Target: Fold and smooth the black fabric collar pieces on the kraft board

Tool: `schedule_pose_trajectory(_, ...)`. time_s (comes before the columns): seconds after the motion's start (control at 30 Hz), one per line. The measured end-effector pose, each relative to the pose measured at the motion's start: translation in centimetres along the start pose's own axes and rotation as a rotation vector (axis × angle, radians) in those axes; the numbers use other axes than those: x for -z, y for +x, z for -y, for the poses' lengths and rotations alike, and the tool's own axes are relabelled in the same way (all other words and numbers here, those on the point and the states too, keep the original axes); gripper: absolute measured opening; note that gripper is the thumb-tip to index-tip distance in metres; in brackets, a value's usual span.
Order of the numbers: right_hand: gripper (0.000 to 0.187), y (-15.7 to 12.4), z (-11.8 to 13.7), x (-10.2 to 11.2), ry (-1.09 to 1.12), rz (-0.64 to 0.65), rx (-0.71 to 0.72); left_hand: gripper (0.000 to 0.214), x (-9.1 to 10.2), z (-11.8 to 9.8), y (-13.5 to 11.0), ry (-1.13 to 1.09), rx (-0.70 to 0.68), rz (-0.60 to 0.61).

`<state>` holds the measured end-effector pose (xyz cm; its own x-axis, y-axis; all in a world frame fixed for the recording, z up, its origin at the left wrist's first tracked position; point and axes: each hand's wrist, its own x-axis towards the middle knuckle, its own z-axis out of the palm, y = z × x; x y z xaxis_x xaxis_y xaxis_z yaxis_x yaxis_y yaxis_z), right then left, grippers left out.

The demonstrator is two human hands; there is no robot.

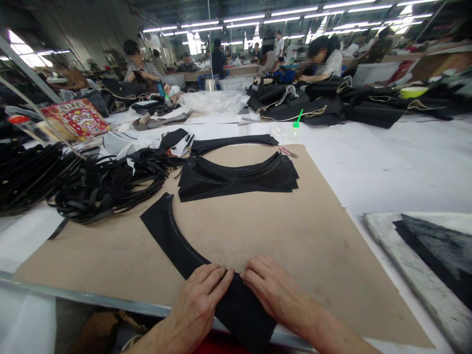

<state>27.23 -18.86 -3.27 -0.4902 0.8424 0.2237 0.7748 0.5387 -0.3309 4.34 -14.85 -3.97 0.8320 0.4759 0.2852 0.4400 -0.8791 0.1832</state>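
A curved black fabric or leather piece lies slantwise on the brown paper sheet, with a pale stitch-like line along its inner curve. Its near end hangs over the table's front edge. My left hand rests on the piece, thumb and fingers bunched at the inner edge. Close by on the right, my right hand pinches the same edge, its fingertips partly hidden. Beyond them sits a stack of similar curved black pieces, and behind that a thinner set of black pieces.
Coiled black strips heap up at the left. Small pink-handled snips and a green-tipped glue bottle are at the back. A pale slab carrying black material stands at the right. Several people work farther off.
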Motion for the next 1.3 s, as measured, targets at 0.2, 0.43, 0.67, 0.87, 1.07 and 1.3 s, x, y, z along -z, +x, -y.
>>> schedule_pose_trajectory(0.2, 0.018, -1.3, -1.0, 1.0, 0.034, 0.043, 0.006, 0.053, -0.3, -0.1, 0.3, 0.061, -0.010, 0.001)
schedule_pose_trajectory(0.43, 0.017, -1.9, -1.6, 1.5, 0.044, 0.047, 0.022, 0.048, 0.2, -1.0, 1.5, -0.026, 0.013, -0.063)
schedule_pose_trajectory(0.67, 0.014, -2.2, -1.6, 1.7, 0.031, 0.038, 0.021, 0.044, -1.0, -2.5, 2.7, -0.131, -0.019, 0.013)
schedule_pose_trajectory(0.87, 0.017, -3.1, -2.2, 2.0, -0.009, 0.044, 0.032, 0.043, -1.1, -2.7, 2.7, -0.073, -0.066, -0.011)
schedule_pose_trajectory(1.07, 0.019, -4.1, -2.8, 2.3, -0.045, 0.027, 0.046, 0.046, -1.2, -3.0, 3.4, 0.018, -0.072, -0.024)
schedule_pose_trajectory(1.3, 0.026, -4.8, -2.8, 2.8, 0.025, 0.032, -0.031, 0.053, -1.1, -3.4, 4.1, 0.072, -0.089, -0.028)
